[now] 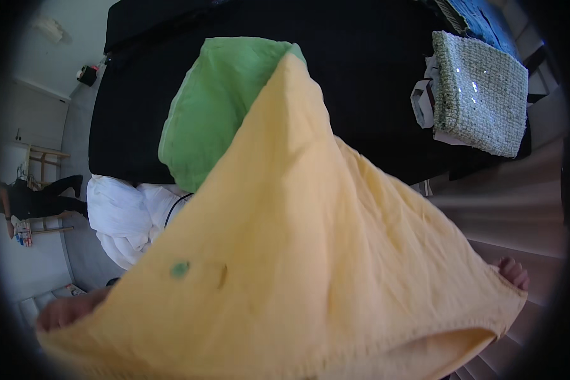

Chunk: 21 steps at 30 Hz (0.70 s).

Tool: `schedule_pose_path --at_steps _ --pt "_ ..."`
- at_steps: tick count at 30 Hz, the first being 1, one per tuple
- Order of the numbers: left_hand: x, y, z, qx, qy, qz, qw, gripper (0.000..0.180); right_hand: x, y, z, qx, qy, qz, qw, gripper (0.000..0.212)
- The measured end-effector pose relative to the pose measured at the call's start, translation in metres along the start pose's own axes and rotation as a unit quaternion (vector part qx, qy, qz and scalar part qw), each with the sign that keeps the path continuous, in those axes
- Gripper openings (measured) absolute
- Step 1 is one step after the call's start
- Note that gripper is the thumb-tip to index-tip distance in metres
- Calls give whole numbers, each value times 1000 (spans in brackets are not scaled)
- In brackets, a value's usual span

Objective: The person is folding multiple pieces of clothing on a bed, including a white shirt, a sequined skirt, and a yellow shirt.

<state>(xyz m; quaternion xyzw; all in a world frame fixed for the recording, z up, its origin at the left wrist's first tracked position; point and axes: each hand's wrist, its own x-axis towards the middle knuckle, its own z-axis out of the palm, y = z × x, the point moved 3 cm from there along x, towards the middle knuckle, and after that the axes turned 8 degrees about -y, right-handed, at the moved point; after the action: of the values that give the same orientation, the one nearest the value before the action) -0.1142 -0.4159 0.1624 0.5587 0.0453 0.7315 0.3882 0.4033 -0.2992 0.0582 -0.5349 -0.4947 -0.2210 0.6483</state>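
Note:
A large yellow cloth (pixel 285 253) is stretched wide between my two hands and fills the lower half of the view. Its near edge has a stitched hem with an opening toward the right, and a small green spot shows on its left part. My left hand (pixel 64 311) grips the left corner at the hem. At the right corner, the fingers of my right hand (pixel 515 273) are curled over the edge. The far end rises to a peak, where green cloth (pixel 215 104) joins or lies against it; the fold hides which.
Beyond is a black-covered surface (pixel 367 76). A sparkly woven folded piece (pixel 481 95) lies at its right, with blue denim (pixel 484 22) behind. White bundled fabric (pixel 123 215) sits at the left. A person in dark clothes (pixel 35 201) is farther off, near a wooden rack (pixel 44 155).

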Motion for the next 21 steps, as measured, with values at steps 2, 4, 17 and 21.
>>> schedule_pose_path --at_steps 2,4,17,21 --pt "-5 5 3 11 0 2 1000 14 1 1 -2 0 -2 0 1000 26" --pt "-11 10 4 19 2 5 1000 13 1 2 -4 2 -4 0 1000 25" --pt "-34 27 17 62 17 1 998 8 6 4 -13 17 -24 13 999 26" --pt "-46 40 10 72 19 -2 997 8 8 5 -11 28 -29 27 999 27"
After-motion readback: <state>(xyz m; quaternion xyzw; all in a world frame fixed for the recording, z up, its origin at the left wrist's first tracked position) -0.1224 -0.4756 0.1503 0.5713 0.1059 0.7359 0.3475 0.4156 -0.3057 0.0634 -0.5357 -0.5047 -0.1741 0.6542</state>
